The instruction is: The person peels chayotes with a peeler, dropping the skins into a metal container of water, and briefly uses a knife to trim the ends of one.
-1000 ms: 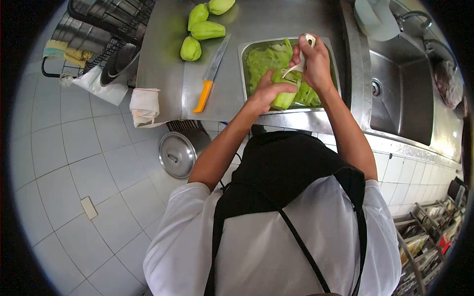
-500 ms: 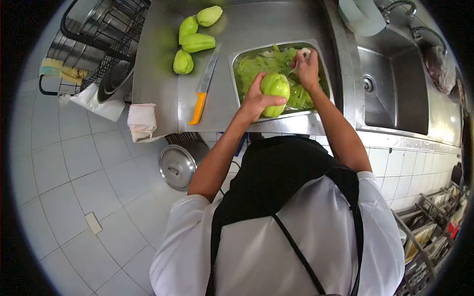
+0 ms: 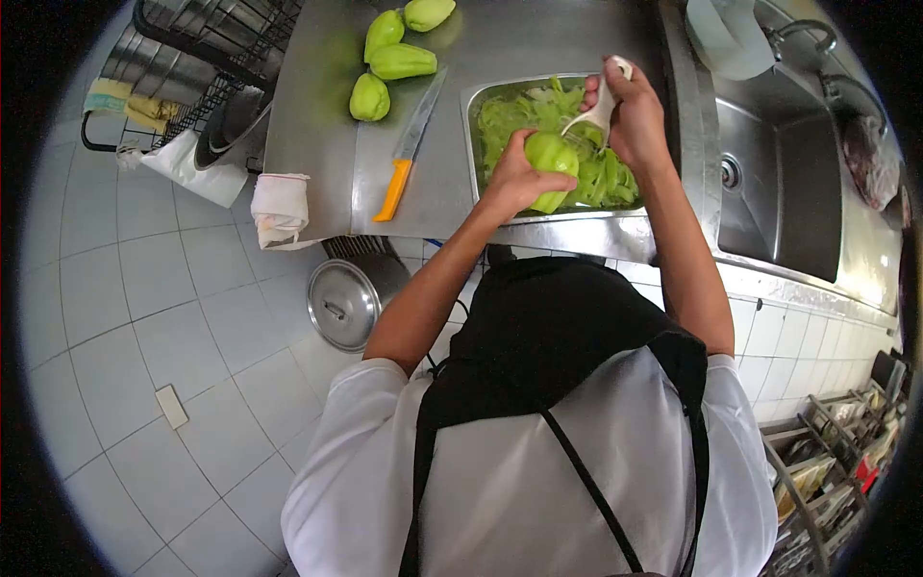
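My left hand (image 3: 516, 183) is wrapped round a pale green chayote (image 3: 551, 156) from its left side, thumb across the front. Closed on the handle of a white peeler (image 3: 603, 104), my right hand (image 3: 637, 120) is just up and right of the chayote. The peeler's head is close to the chayote's upper right side; whether it touches is not clear. Beneath both hands lies a rectangular metal tray (image 3: 469, 120) holding green peels (image 3: 519, 112) in what looks like liquid.
Several whole chayotes (image 3: 402, 62) and a yellow-handled knife (image 3: 394, 188) lie left of the tray on the steel counter (image 3: 317, 144). A folded cloth (image 3: 281, 204) hangs at the counter's edge. To the right is a sink (image 3: 779, 183); a lidded pot (image 3: 341, 306) stands on the floor.
My right hand has risen and turned outward, bringing the peeler into clearer view beside the chayote. The chayote is tilted a little differently in my left hand. The whole view has shifted slightly.
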### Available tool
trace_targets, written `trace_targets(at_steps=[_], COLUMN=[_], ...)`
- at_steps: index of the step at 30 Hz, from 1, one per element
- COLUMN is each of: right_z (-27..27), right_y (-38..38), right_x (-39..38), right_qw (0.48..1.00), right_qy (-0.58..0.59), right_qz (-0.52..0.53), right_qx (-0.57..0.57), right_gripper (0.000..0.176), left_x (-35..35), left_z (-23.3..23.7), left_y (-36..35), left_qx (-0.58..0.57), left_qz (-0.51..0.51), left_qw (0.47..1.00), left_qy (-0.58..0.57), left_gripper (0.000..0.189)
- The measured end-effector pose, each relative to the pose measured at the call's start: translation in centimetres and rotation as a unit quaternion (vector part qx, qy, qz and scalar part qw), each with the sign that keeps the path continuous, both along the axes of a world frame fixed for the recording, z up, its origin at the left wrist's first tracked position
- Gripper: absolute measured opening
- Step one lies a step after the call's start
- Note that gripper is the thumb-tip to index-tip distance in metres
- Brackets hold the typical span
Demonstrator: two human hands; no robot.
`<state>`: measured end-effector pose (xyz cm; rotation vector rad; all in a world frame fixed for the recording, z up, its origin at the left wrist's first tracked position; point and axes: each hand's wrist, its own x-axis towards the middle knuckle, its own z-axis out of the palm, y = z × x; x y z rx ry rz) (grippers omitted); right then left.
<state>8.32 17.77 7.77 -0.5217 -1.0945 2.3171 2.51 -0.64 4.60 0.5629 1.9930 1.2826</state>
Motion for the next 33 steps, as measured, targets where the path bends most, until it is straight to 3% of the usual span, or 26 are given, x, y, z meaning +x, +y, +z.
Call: trace_targets(at_steps=[6, 10, 16, 18, 19, 22, 23, 26, 27, 28, 30, 33], right_z=[-0.7, -0.9, -2.8, -6.4, -8.1, -8.0, -7.9, -11.1, -11.0, -10.1, -8.0, -5.8], right_y=[-2.0, -2.2, -1.7, 0.8, 1.6, 2.6, 2.2, 1.6, 1.6, 1.7, 1.7, 0.4], right_x=[-0.8, -0.8, -1.4, -2.5, -2.4, -1.9, -1.6, -1.9, -1.6, -1.6, -1.1, -0.1], right_qw=[0.997, 0.996, 0.999, 0.988, 0.972, 0.967, 0.967, 0.949, 0.922, 0.939, 0.965, 0.974], right_qy=[0.006, 0.011, 0.014, -0.057, -0.094, -0.102, -0.111, -0.137, -0.199, -0.181, -0.149, -0.184], right_qz=[0.072, 0.085, -0.026, -0.099, -0.135, -0.199, -0.201, -0.103, -0.077, -0.087, -0.099, -0.038], right_qx=[-0.019, -0.022, -0.046, 0.101, 0.169, 0.12, 0.113, 0.266, 0.323, 0.28, 0.193, 0.124], right_gripper=[0.023, 0.022, 0.02, 0.022, 0.023, 0.023, 0.021, 0.019, 0.02, 0.02, 0.021, 0.02], left_x=[-0.4, -0.8, 0.0, -0.3, 0.1, 0.4, 0.5, 0.4, 0.4, 0.3, 0.3, 0.2], left_z=[-0.2, -0.8, -1.4, -1.8, 0.1, -0.3, -0.5, -0.5, -1.1, -1.0, -0.7, -1.1], left_y=[0.4, 0.2, -0.3, -0.8, -1.2, -1.5, -1.4, -1.7, -1.9, -1.7, -1.7, -1.2], left_qx=[-0.062, -0.047, 0.01, 0.036, -0.005, 0.034, 0.049, 0.077, 0.076, 0.077, 0.093, 0.115], left_qz=[-0.042, -0.072, -0.054, -0.063, -0.088, -0.092, -0.085, -0.064, -0.064, -0.064, -0.04, -0.006], left_qw=[0.995, 0.994, 0.998, 0.997, 0.996, 0.995, 0.995, 0.993, 0.991, 0.988, 0.993, 0.993], left_qy=[0.061, 0.061, -0.024, -0.039, 0.016, 0.02, 0.027, 0.068, 0.091, 0.116, 0.062, 0.018], left_gripper=[0.103, 0.092, 0.093, 0.097, 0.095, 0.09, 0.091, 0.092, 0.092, 0.092, 0.093, 0.098])
